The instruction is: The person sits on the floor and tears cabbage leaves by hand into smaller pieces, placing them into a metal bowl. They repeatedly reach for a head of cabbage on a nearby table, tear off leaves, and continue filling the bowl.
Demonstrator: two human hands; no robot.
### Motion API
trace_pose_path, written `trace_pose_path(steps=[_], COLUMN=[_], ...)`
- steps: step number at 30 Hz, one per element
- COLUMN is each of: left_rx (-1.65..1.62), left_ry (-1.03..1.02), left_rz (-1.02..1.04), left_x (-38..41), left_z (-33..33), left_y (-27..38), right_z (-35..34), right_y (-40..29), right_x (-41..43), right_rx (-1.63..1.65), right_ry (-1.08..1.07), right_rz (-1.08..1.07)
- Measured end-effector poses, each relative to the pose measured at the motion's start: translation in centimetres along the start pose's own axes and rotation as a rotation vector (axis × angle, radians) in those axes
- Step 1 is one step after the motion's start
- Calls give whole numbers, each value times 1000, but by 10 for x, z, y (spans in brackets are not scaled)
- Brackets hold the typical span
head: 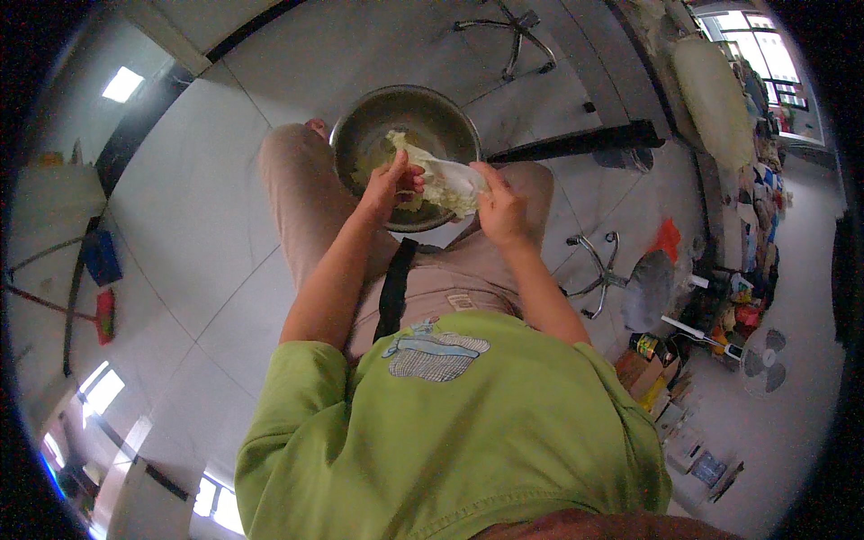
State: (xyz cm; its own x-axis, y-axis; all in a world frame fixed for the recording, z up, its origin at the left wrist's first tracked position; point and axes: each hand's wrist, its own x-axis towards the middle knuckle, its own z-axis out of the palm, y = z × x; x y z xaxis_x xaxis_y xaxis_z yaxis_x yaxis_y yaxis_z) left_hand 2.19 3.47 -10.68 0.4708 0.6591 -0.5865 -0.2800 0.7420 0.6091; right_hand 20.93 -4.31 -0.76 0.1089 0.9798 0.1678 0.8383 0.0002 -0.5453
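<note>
A round metal basin [344,138] sits between my knees, with some pale green leafy pieces inside it. Over its near right part I hold a pale leaf of what looks like napa cabbage [445,179], with a broad white rib and frilly edges. My right hand [497,202] grips the rib end at the basin's right rim. Against the leaf's left side is my left hand [395,185], thumb raised and fingers curled; whether it pinches the leaf is unclear.
Chair bases with casters stand on the tiled floor beyond the basin [516,30] and to the right [604,273]. A dark bar [574,142] extends right from the basin. A white fan [769,361] and boxes are at the right; a blue dustpan [101,258] is at the left.
</note>
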Motion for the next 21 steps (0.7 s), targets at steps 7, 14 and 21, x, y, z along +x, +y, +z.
trace_pose_path(steps=[7,14,21], left_rx=[94,122,507], left_ry=[-46,-38,80], left_rz=[-3,60,192], left_x=[-8,-6,14], left_z=[2,5,-10], left_y=[1,-7,-19], right_z=[1,3,0], right_y=[-11,-11,-2], right_x=[-5,-9,-8], right_rx=[-90,-54,63], right_ry=[-4,-31,101], right_rz=[-309,-299,-107])
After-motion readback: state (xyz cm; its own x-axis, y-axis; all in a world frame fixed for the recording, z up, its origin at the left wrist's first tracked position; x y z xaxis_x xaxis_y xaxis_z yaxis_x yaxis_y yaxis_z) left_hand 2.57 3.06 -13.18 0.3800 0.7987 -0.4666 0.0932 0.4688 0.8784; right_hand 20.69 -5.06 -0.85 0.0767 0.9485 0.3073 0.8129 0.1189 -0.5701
